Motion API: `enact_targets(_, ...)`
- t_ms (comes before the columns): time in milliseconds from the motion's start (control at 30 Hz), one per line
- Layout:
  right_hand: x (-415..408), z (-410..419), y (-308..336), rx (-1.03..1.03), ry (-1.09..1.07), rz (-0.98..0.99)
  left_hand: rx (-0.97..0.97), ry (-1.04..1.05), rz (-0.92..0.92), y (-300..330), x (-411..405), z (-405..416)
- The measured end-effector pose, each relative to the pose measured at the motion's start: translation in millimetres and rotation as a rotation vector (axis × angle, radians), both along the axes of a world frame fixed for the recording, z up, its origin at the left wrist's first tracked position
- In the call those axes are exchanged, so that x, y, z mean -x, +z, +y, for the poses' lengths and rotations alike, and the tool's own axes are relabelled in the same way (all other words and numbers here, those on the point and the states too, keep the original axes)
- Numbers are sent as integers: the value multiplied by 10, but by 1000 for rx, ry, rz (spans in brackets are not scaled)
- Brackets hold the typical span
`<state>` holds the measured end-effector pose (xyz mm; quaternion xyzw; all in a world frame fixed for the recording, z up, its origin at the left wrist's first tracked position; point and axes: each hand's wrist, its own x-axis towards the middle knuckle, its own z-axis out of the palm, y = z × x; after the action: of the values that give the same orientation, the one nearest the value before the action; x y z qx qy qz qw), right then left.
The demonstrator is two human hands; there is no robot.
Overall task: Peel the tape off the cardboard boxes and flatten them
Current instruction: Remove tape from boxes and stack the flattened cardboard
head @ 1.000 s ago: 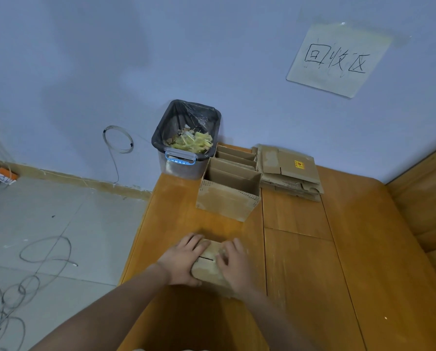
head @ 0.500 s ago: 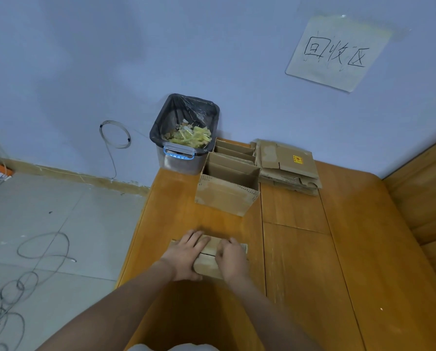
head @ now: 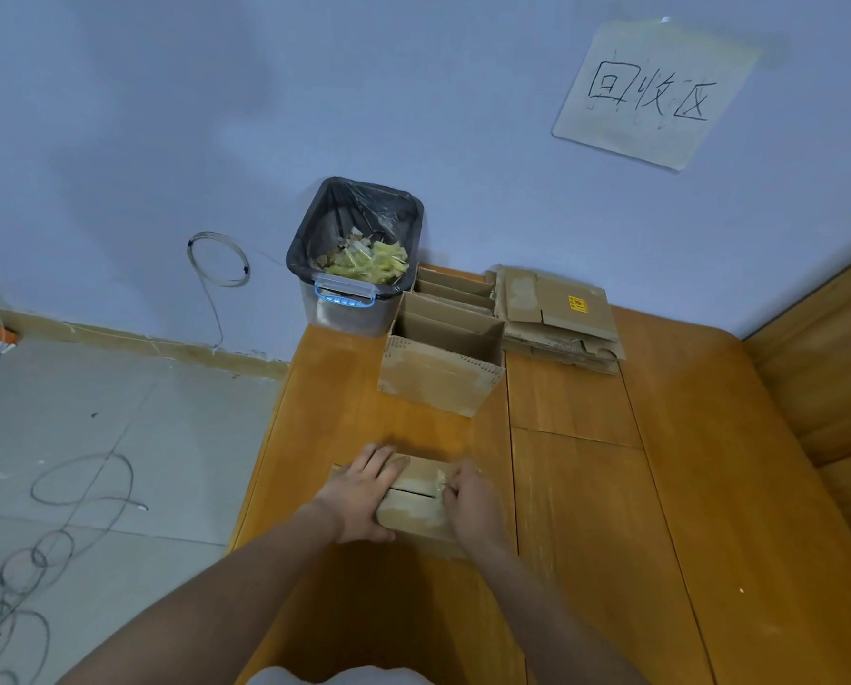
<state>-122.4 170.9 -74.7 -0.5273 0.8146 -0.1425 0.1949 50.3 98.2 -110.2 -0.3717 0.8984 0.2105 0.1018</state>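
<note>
Cardboard box point(head: 416, 506), small and closed, lies on the wooden counter point(head: 586, 487) near its left edge. The left hand point(head: 361, 491) rests on the box's left end, fingers point(head: 381, 459) nearly straight across the top. The right hand point(head: 470, 501) has curled fingers pinching shiny tape point(head: 436, 479) at the centre seam. Motion blur hides the exact grip. The box's right end is hidden behind the right hand
</note>
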Motion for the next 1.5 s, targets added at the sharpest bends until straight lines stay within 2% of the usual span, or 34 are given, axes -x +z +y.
enact_targets(133, -5, -88, -7, -51, -62, -58, 2, -1, -15, -6, 14, -2)
enact_targets(333, 91, -171, 2, -65, -345, -523, -9, 12, 0, 2, 1, -6)
enact_targets(400, 114, -166, 1, -74, -377, -581, 2, 3, 0, -5, -10, 2)
enact_targets(500, 148, -125, -25, -60, -263, -446, 0, 1, -6, -13, -9, 23)
enact_targets(700, 308, 72, -70, 34, 252, 76, -27, -4, -11, 12, -26, 16)
enact_targets(833, 429, 142, -80, 43, 356, 73, -24, -12, -23, 15, -16, 11)
enact_targets(900, 482, 179, -68, 10, 364, 152, -31, -12, -25, 29, -13, -5)
enact_targets(967, 525, 220, -32, 97, 370, 212, -39, -9, -34, 38, -8, -7)
enact_targets(1033, 555, 220, 0, 218, 493, 236, -34, -12, -50, 44, 7, 1)
enact_targets(1067, 559, 206, 19, 216, 586, 237, -24, -17, -59, 46, 18, 6)
enact_targets(1133, 535, 166, 6, 122, 769, 243, 7, -32, -82, 52, 33, 17)
enact_targets(1233, 519, 125, -112, -28, 906, 311, 70, -69, -126, 65, 32, 25)
enact_targets(1367, 675, 237, -280, -107, 898, 371, 115, -107, -179, 71, 10, 49)
enact_targets(1500, 767, 342, -338, -72, 827, 340, 94, -107, -180, 82, 16, 58)
